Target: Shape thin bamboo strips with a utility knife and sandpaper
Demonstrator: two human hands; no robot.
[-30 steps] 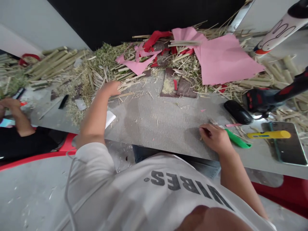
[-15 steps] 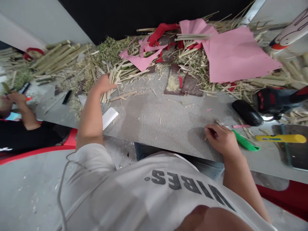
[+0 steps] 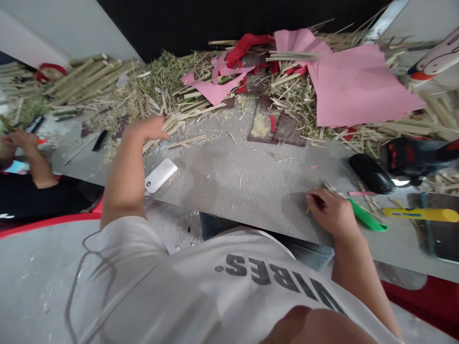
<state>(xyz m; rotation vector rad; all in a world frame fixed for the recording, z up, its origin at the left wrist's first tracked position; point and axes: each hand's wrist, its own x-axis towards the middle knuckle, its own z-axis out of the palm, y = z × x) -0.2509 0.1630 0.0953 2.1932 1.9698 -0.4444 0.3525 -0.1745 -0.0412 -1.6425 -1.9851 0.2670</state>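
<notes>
Strips [image 3: 181,122] against fingertips of left hand [image 3: 153,128]; whether clamped, cannot tell. Arm [image 3: 125,177] stretched forward. Right hand [image 3: 333,210] curled on table [image 3: 229,174], grip unclear.

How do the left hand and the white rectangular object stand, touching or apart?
Apart. The head view shows it: grey tabletop is visible between the left hand and the white rectangular object, which lies nearer the person's body.
</notes>
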